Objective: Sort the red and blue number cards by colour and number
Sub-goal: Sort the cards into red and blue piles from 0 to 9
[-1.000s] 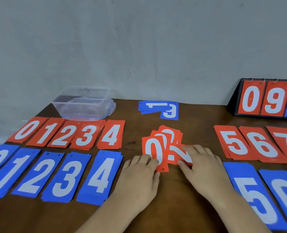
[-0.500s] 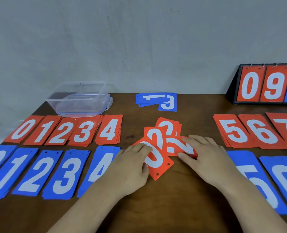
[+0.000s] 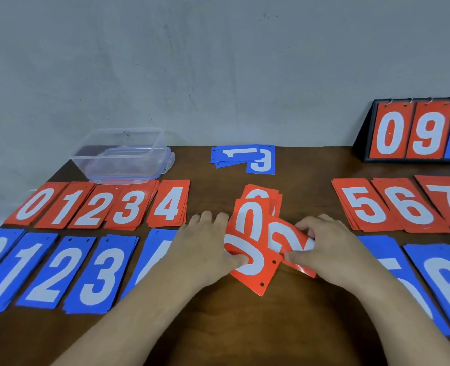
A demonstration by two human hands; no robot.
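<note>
1. The loose red cards are being dealt out. The left hand has the red 0 card and the right hand has the red 2 card. Both cards sit at the near edge of the loose red pile, mid-tabletop between the sorted rows.
2. I'd say each card now has to go to its own stack in the far red row, the red 0 stack and the red 2 stack. Both stacks lie off to the left, so the 2 must cross over or change hands.
3. The left hand lies palm down with its thumb pressed on the face of the 0. Its other fingers curl at the card's left edge, clamping it.
4. The right hand's fingers hook over the far edge of the 2 and its thumb pushes at the near edge. The squeeze bows the card.
5. A few loose blue cards wait unsorted at the back.
</note>
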